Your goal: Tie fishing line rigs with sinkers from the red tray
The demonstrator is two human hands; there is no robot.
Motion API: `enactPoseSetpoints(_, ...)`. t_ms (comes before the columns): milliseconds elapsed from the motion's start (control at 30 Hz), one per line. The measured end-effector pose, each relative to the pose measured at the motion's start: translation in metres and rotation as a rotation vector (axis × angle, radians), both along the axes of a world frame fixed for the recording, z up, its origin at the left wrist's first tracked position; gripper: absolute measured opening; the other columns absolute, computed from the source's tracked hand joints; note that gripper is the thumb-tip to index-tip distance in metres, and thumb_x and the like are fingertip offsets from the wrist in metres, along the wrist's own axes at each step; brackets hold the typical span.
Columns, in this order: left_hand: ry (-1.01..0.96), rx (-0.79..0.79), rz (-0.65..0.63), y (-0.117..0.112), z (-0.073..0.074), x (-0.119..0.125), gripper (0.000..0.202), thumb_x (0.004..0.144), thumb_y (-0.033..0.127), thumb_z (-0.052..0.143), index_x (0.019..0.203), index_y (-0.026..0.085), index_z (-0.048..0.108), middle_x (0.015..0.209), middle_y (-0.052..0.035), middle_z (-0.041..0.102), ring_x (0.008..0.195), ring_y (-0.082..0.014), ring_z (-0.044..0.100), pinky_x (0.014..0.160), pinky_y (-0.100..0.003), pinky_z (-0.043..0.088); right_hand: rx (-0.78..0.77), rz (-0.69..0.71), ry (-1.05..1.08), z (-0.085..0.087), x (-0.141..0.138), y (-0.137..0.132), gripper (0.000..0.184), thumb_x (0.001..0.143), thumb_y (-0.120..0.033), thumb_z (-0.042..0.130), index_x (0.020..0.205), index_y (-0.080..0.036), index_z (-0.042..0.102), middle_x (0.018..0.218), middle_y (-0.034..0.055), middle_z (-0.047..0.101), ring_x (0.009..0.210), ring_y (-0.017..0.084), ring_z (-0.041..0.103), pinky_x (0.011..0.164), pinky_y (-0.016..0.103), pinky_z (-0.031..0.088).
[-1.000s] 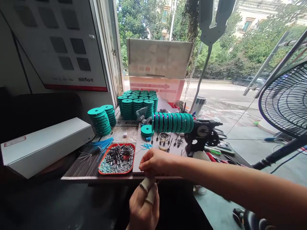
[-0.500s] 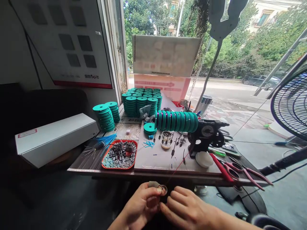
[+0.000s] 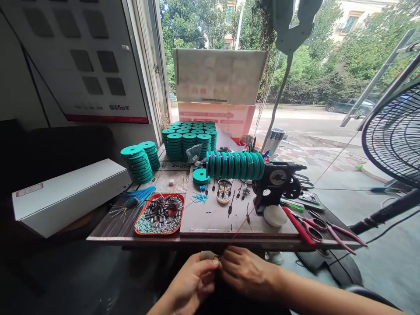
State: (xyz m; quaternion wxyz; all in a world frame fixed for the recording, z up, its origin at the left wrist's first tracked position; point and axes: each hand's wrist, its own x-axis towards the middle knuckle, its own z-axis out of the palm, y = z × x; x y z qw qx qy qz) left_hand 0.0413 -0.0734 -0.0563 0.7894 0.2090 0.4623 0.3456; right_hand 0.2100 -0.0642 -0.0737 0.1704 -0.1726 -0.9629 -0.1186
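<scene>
Below the table's front edge, my left hand [image 3: 198,275] pinches thumb against forefinger, with a small dark bit of something showing at the tips. Pressed up against those fingertips is my right hand [image 3: 241,269], its fingers curled closed. A thin red line [image 3: 241,228] runs from between my hands up over the board's front edge toward the winder. What else the fingers hold is hidden. On a black hand-cranked winder [image 3: 277,179] sits a row of green foam spools [image 3: 234,165]. Small dark weighted rigs [image 3: 230,210] lie on the pale board [image 3: 203,225].
A red-rimmed tray [image 3: 135,228] of small metal parts stands left of the board. Stacked green spools [image 3: 188,142] fill the back. Scissors [image 3: 315,227] and pink-handled pliers [image 3: 341,238] lie at right, near a fan [image 3: 393,131]. A white box [image 3: 72,192] is at far left.
My right hand has moved up and left, against my left fingertips. The small loop seen there earlier is now mostly covered. The whole view has shifted slightly.
</scene>
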Motion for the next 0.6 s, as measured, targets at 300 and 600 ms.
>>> enactPoseSetpoints(300,0.544,0.829,-0.077,-0.009,0.006,-0.002,0.018,0.073,0.023,0.061,0.056,0.018,0.057,0.072,-0.0008,0.051,0.067,-0.0133,0.048,0.063,-0.022,0.04,-0.28,-0.004,-0.052,0.016,-0.001,-0.02,0.022,0.087,-0.017,0.039,0.066,-0.017,0.046,0.063,-0.0029,0.055,0.055,0.009,0.041,0.056,0.022,0.035)
enactPoseSetpoints(600,0.727,1.161,0.359,-0.026,-0.03,0.009,0.008,0.075,0.021,0.062,0.078,0.023,0.069,0.085,-0.0058,0.062,0.079,-0.0197,0.06,0.074,-0.026,0.047,-1.143,-0.234,0.34,0.076,-0.027,-0.007,0.014,0.078,-0.013,0.051,0.064,-0.013,0.053,0.062,-0.0035,0.05,0.057,0.003,0.04,0.054,0.012,0.034)
